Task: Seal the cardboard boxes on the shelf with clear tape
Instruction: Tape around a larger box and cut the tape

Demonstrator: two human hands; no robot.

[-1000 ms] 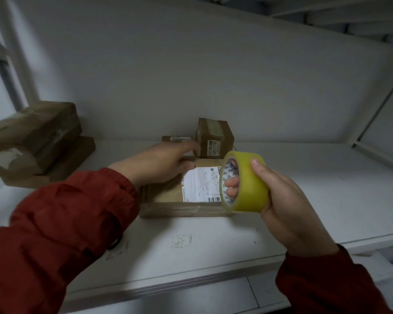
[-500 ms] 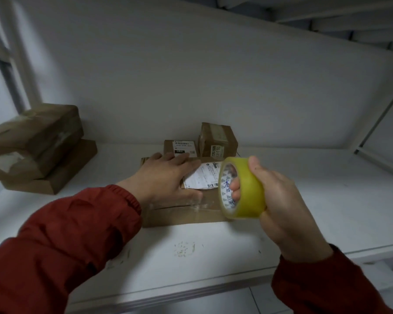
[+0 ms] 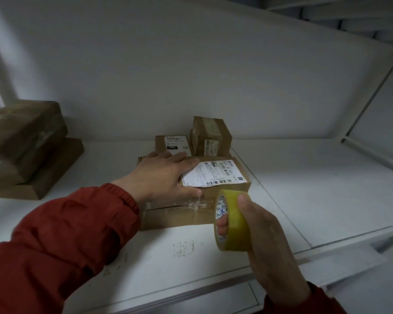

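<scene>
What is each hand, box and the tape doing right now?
Left hand: open, pressing flat on the big box.
Right hand: gripping the tape roll.
Tape roll: held off the shelf.
Big box: closed, shiny tape on its front edge.
Tall small box: closed, taped on top.
Low small box: closed, labelled.
Left stack: blurred, piled up.

In grip of right hand (image 3: 266,241): tape roll (image 3: 235,223), plastic film, yellowish, translucent, glossy; inner core printed paper or card, matt.
Just beyond grip: flat box (image 3: 173,217), brown cardboard, matt, lightly creased. Clear tape strip (image 3: 197,203) along its near top edge, shiny, wrinkled. Label (image 3: 216,175), white paper, smooth, printed.
Further beyond grip: small upright box (image 3: 210,137), matt cardboard.
Far left of grip: stacked boxes (image 3: 27,143), dull cardboard.
Beneath grip: shelf (image 3: 315,189), white, matt, grey scuffs.
Left of grip: sleeve (image 3: 77,223), red cloth, gathered cuff.
</scene>
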